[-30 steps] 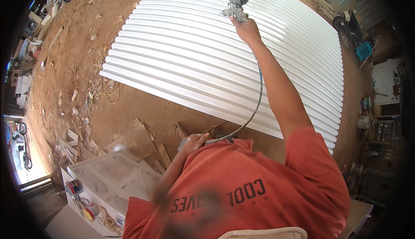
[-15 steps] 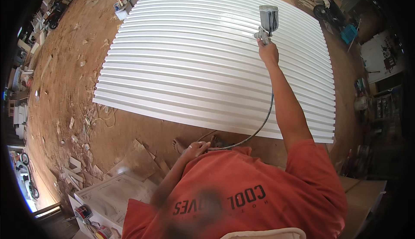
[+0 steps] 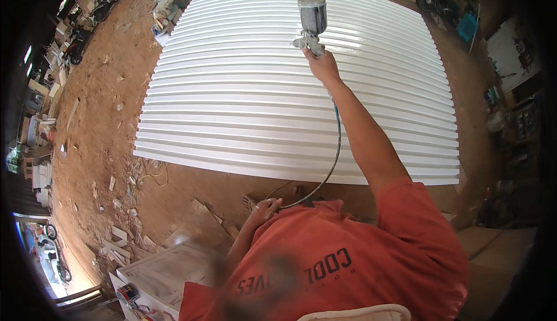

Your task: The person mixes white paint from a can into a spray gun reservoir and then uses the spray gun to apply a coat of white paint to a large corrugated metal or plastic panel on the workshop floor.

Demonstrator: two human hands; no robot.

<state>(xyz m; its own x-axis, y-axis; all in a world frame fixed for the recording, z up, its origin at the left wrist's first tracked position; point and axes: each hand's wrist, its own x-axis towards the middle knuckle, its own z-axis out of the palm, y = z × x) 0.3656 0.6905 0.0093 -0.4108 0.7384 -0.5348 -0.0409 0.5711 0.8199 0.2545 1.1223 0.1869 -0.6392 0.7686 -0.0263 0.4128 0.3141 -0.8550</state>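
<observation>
My right hand (image 3: 322,66) grips a spray gun (image 3: 311,41) by its handle, arm stretched out over a large white slatted panel (image 3: 243,100). A dark cup with a grey lid (image 3: 313,16) stands upright on top of the gun. From below the handle a thin hose (image 3: 337,147) curves down toward my body. My left hand (image 3: 266,210) is closed around the hose near my waist, with its fingers partly hidden. The panel's ridges run from left to right, and a bright shine lies on it right of the gun.
Scraps of wood (image 3: 119,245) litter the brown dirt floor at the left. A pale panelled board (image 3: 168,271) and paint cans (image 3: 127,292) stand at the lower left. Motorcycles are parked at the far left and far right, near a blue crate (image 3: 466,26).
My right hand has swept the spray gun to the left across the panel, and the hose has swung along with it. My left hand stays near my waist.
</observation>
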